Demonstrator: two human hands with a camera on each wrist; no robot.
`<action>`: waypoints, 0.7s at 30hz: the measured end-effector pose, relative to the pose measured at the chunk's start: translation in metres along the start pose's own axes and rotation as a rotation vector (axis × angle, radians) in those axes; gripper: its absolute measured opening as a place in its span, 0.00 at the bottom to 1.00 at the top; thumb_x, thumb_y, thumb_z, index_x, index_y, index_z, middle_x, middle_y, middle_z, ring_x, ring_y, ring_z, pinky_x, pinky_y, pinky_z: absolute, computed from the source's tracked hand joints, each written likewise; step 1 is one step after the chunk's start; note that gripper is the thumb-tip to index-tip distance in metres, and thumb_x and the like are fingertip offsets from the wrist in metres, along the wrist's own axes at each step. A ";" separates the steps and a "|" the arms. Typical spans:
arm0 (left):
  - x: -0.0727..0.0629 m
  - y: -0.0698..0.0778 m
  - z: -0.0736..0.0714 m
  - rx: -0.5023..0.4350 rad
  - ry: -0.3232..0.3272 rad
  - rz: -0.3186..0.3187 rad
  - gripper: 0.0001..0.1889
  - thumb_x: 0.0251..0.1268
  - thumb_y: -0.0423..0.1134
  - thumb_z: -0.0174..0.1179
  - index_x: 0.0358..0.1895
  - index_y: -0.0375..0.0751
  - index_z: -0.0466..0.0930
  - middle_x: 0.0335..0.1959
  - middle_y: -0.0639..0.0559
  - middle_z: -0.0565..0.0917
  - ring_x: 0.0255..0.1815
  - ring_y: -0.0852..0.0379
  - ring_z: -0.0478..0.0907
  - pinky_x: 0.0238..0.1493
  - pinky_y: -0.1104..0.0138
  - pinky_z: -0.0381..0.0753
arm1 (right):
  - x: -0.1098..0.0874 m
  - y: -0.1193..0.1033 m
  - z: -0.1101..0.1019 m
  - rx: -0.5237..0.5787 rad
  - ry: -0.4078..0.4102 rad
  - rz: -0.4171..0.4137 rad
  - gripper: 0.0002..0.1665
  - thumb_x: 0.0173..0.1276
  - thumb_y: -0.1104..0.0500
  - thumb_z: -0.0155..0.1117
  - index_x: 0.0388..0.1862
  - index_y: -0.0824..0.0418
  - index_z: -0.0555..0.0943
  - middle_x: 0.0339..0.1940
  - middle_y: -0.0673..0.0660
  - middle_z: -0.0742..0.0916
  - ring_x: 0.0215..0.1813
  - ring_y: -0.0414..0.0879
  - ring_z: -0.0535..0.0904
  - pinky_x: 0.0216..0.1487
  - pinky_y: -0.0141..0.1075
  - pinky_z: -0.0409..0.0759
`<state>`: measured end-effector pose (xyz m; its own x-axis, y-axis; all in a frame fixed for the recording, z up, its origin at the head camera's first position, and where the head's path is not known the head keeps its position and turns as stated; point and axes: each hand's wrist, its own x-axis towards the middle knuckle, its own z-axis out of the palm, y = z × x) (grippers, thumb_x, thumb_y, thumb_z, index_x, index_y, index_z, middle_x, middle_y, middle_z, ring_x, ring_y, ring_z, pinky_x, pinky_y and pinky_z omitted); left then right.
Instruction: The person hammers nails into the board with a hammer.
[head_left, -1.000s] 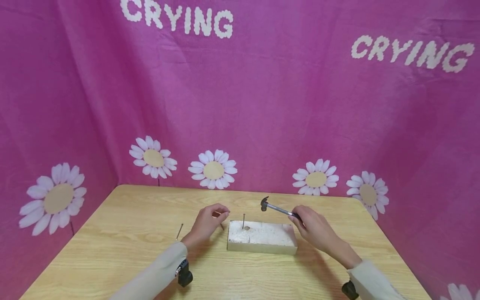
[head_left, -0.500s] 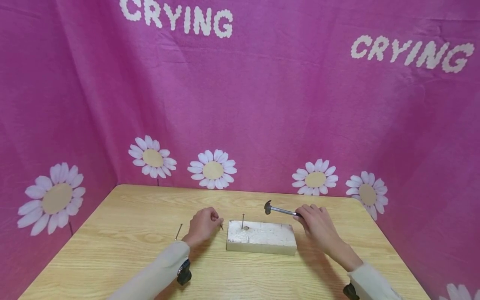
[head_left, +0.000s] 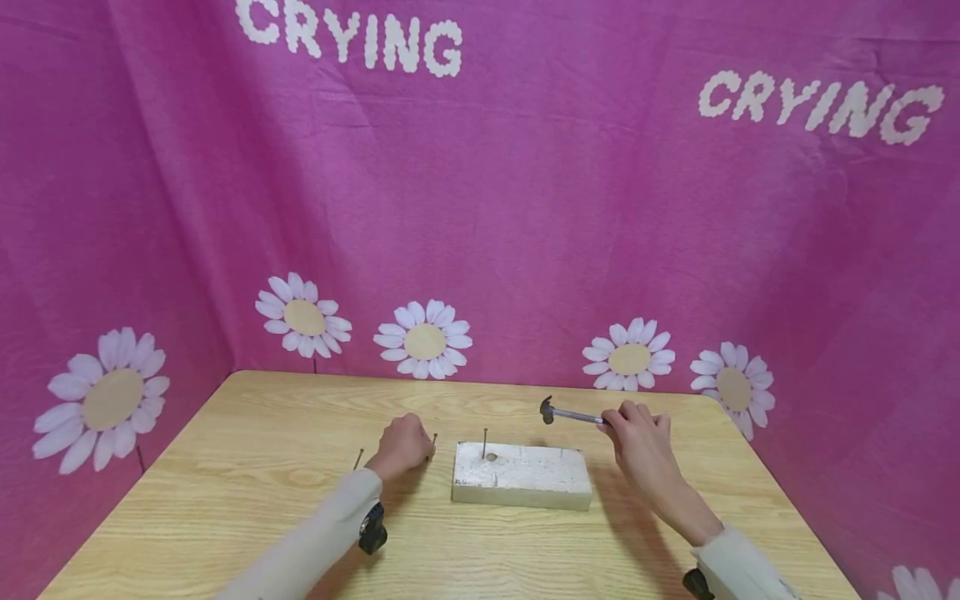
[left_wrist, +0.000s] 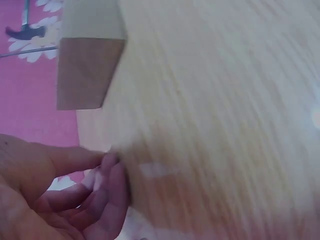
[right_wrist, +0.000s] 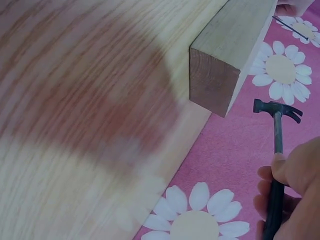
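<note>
My left hand (head_left: 403, 444) is over the table, left of a pale wooden block (head_left: 525, 477). Thumb and fingertips pinch a nail (head_left: 433, 443), its head pointing up in the head view; in the left wrist view the fingers hide it. One nail (head_left: 484, 442) stands upright in the block's left part, beside a dark round spot (head_left: 491, 457). My right hand (head_left: 641, 446) grips a small claw hammer (head_left: 576, 415) by its black handle (right_wrist: 275, 207). The hammer's head (right_wrist: 276, 108) is held in the air, beyond the block's right half, pointing left.
Another nail (head_left: 358, 458) shows just left of my left wrist, partly behind the arm. The wooden table (head_left: 300, 417) ends at a pink curtain (head_left: 525, 208) with white daisies. Its side panels flank the table left and right.
My left hand has drawn slightly left, away from the block, and turned; the nail in it went from tip-down below the fingers to head-up. The hammer has shifted a little right.
</note>
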<state>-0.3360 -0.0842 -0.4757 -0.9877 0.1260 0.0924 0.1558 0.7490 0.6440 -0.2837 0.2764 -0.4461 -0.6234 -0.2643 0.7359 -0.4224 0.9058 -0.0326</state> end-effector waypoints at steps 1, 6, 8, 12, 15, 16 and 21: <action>0.000 0.001 -0.002 -0.013 -0.022 -0.013 0.20 0.57 0.25 0.67 0.09 0.40 0.75 0.06 0.58 0.70 0.10 0.63 0.66 0.17 0.71 0.68 | -0.001 0.000 0.000 0.004 0.002 -0.002 0.04 0.65 0.67 0.73 0.35 0.64 0.84 0.27 0.53 0.75 0.32 0.52 0.70 0.36 0.45 0.58; -0.003 0.002 -0.011 -0.054 -0.106 -0.060 0.13 0.57 0.27 0.67 0.14 0.34 0.82 0.09 0.49 0.81 0.09 0.61 0.75 0.17 0.70 0.80 | -0.002 0.000 0.001 0.020 0.008 -0.017 0.05 0.65 0.68 0.73 0.36 0.64 0.85 0.28 0.53 0.76 0.33 0.52 0.72 0.37 0.44 0.58; -0.005 0.002 -0.013 -0.075 -0.112 -0.076 0.13 0.57 0.28 0.67 0.15 0.34 0.82 0.10 0.49 0.81 0.10 0.61 0.76 0.18 0.70 0.81 | -0.001 -0.001 0.001 0.019 0.002 -0.022 0.04 0.65 0.68 0.73 0.36 0.64 0.85 0.28 0.53 0.76 0.34 0.52 0.73 0.37 0.43 0.58; -0.008 0.002 -0.015 -0.197 -0.128 -0.121 0.11 0.59 0.27 0.66 0.19 0.31 0.84 0.14 0.47 0.84 0.15 0.61 0.78 0.21 0.71 0.81 | 0.001 -0.002 0.000 0.023 -0.003 -0.019 0.04 0.66 0.68 0.74 0.37 0.64 0.85 0.28 0.54 0.77 0.34 0.52 0.74 0.37 0.43 0.59; -0.008 0.001 -0.014 -0.356 -0.152 -0.110 0.05 0.61 0.25 0.65 0.29 0.27 0.83 0.22 0.42 0.88 0.21 0.58 0.83 0.27 0.68 0.86 | 0.003 -0.002 -0.001 0.033 0.001 -0.016 0.04 0.66 0.68 0.74 0.37 0.64 0.86 0.29 0.55 0.78 0.34 0.53 0.74 0.37 0.44 0.60; -0.008 0.000 -0.014 -0.408 -0.161 -0.098 0.03 0.62 0.25 0.65 0.33 0.26 0.83 0.25 0.40 0.88 0.23 0.56 0.85 0.29 0.66 0.88 | 0.004 -0.002 -0.001 0.036 0.002 -0.016 0.04 0.66 0.68 0.74 0.37 0.64 0.86 0.29 0.54 0.78 0.34 0.52 0.74 0.37 0.44 0.60; -0.004 -0.004 -0.013 -0.611 -0.207 -0.036 0.11 0.67 0.22 0.63 0.50 0.22 0.77 0.39 0.28 0.88 0.33 0.48 0.89 0.38 0.58 0.91 | 0.004 -0.004 0.001 0.045 0.001 -0.036 0.05 0.64 0.68 0.75 0.37 0.63 0.86 0.28 0.53 0.78 0.33 0.51 0.74 0.37 0.42 0.61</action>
<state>-0.3327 -0.0963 -0.4692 -0.9598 0.2768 -0.0463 0.0276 0.2572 0.9660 -0.2850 0.2713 -0.4438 -0.6062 -0.2964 0.7380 -0.4741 0.8797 -0.0361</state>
